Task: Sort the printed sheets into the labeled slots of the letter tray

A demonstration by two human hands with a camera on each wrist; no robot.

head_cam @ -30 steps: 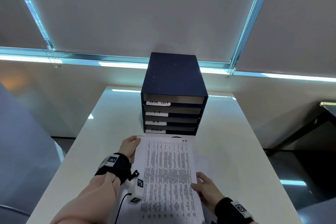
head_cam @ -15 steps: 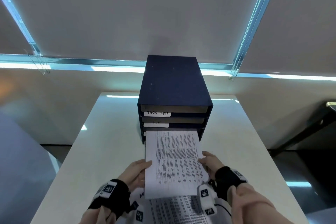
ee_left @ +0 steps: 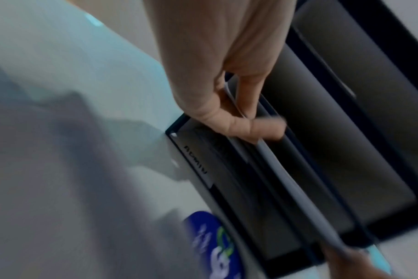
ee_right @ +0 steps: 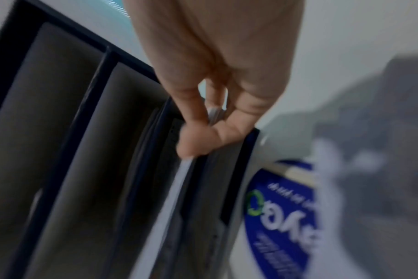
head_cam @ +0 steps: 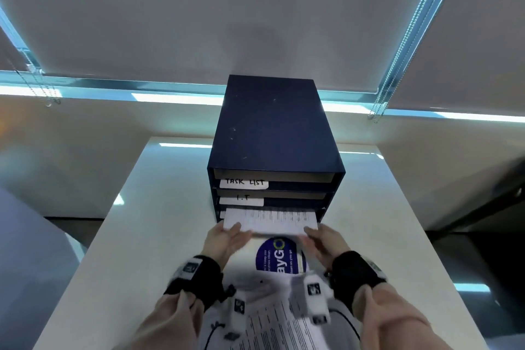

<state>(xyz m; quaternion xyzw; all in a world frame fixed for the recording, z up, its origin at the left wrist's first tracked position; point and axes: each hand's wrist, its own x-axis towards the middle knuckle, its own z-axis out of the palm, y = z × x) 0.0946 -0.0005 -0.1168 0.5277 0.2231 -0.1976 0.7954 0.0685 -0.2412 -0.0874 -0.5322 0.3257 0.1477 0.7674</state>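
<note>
Frame centre: left hand point(head_cam: 224, 241) and right hand point(head_cam: 322, 241) pinch near corners of printed sheet point(head_cam: 270, 220), far edge inside third slot of letter tray point(head_cam: 272, 128); bare table point(head_cam: 159, 207) both sides.

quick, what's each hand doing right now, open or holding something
Left hand: pinching the near left corner of the white printed sheet.
Right hand: pinching the sheet's near right corner, the sheet mostly inside the dark blue letter tray.

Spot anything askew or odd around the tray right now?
Nothing stands out. The sheet goes squarely into the third slot of the tray, below the I.T label, with the left hand and right hand pinching its near corners. More sheets lie on the table.
</note>
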